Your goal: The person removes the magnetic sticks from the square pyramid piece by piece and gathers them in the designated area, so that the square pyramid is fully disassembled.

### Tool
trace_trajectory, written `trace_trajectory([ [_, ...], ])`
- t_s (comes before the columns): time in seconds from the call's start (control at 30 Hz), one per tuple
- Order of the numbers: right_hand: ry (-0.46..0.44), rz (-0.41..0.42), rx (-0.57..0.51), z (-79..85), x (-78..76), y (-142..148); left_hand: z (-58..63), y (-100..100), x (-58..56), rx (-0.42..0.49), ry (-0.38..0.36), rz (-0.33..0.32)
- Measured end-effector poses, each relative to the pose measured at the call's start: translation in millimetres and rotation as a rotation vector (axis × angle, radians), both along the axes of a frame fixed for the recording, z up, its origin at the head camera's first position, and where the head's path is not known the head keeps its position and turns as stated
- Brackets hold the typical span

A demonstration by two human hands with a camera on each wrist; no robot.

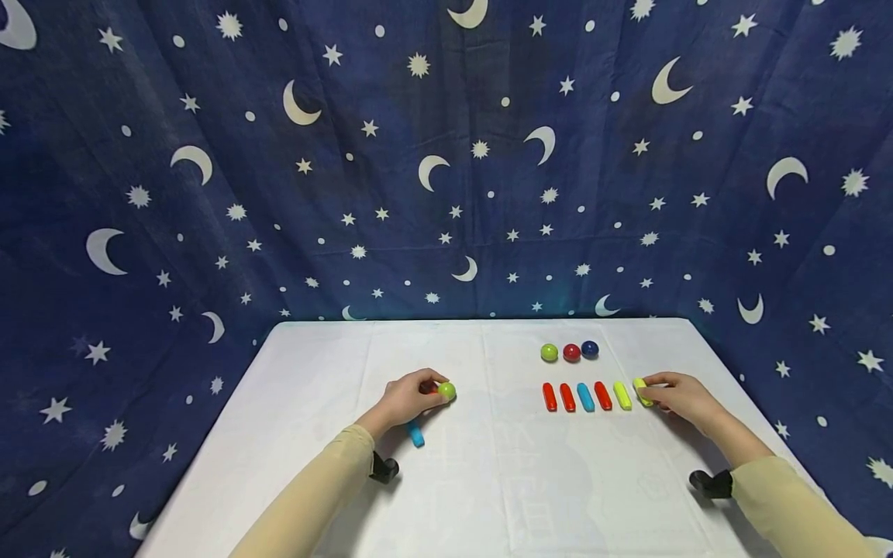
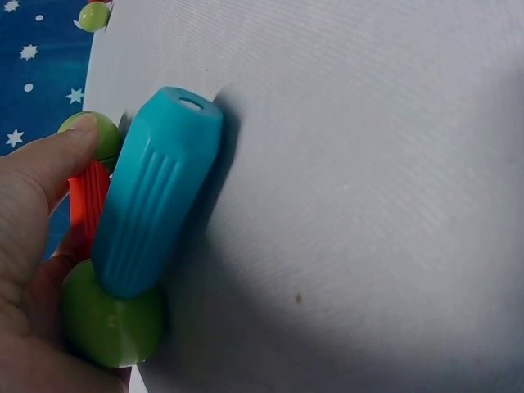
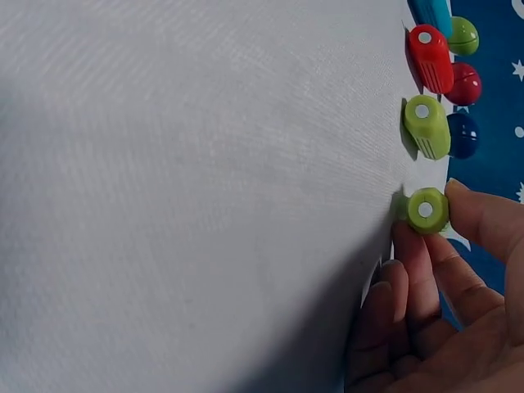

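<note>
On the left of the table, my left hand (image 1: 412, 399) grips a small built piece of ribbed plastic rods and balls. Its thumb presses a green ball (image 2: 106, 135) at one end of a red rod (image 2: 88, 201). Another green ball (image 2: 113, 315), hidden by the hand in the head view, joins the near end to a blue rod (image 2: 160, 188). At the right, thumb and fingers of my right hand (image 1: 684, 397) pinch a yellow-green rod (image 3: 427, 210), its round end facing the wrist camera. This rod is the rightmost of a row.
Left of the pinched rod lie another yellow-green rod (image 1: 622, 395), a blue rod (image 1: 585, 397) and several red rods (image 1: 603, 395). Behind the row sit a green ball (image 1: 549, 353), a red ball (image 1: 572, 353) and a dark blue ball (image 1: 590, 349). A star-patterned curtain (image 1: 446, 194) hangs behind the white table (image 1: 558, 496).
</note>
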State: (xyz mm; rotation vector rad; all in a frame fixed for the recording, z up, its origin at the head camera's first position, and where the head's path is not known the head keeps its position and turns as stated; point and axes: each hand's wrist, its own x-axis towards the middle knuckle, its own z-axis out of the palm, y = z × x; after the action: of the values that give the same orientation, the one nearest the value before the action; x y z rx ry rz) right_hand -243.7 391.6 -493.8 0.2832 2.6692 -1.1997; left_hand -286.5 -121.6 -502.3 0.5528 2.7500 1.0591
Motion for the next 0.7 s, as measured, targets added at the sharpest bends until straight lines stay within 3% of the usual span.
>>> trace_trajectory([
  [0.2, 0.04, 0.022, 0.005, -0.3, 1.1, -3.2, 1.7, -0.2, 1.3, 0.004, -0.003, -0.001],
  [0.7, 0.029, 0.012, 0.012, -1.7, -0.1, -3.7, 0.7, -0.1, 1.9, -0.021, 0.013, 0.011],
])
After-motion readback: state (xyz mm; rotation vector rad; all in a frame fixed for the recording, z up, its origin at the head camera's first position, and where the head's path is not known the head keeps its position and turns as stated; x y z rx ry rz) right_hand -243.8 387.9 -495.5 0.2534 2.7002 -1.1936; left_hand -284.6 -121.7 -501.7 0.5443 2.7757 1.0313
